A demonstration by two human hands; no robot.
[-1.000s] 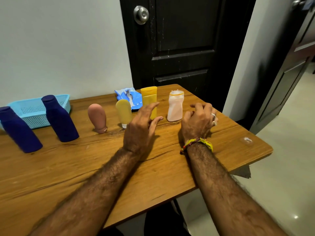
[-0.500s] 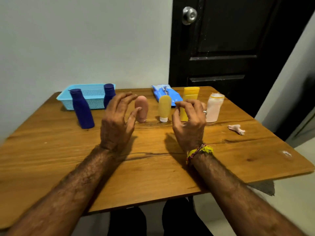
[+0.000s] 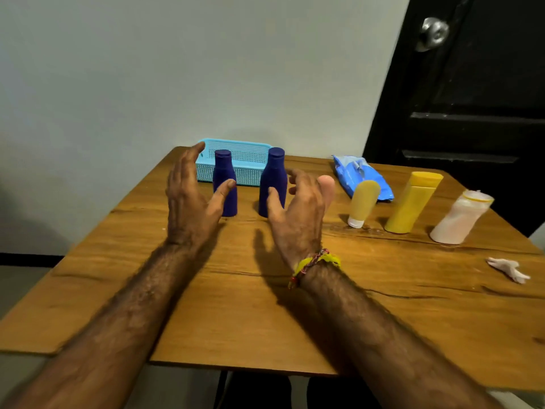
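Two dark blue bottles, the left one and the right one, stand upright side by side near the far left corner of the table, just in front of a light blue basket at the far edge. The left hand and right hand reach toward them, one to each bottle, fingers spread wide and holding nothing. The thumbs lie across the bottles, but I cannot tell whether they touch. By my judgement the work is at its very start: no bottle is gripped or lifted, and nothing shows above the basket's rim. Along the far edge toward the right corner wait a pink bottle, a small yellow tube, a tall yellow bottle and a whitish bottle, untouched.
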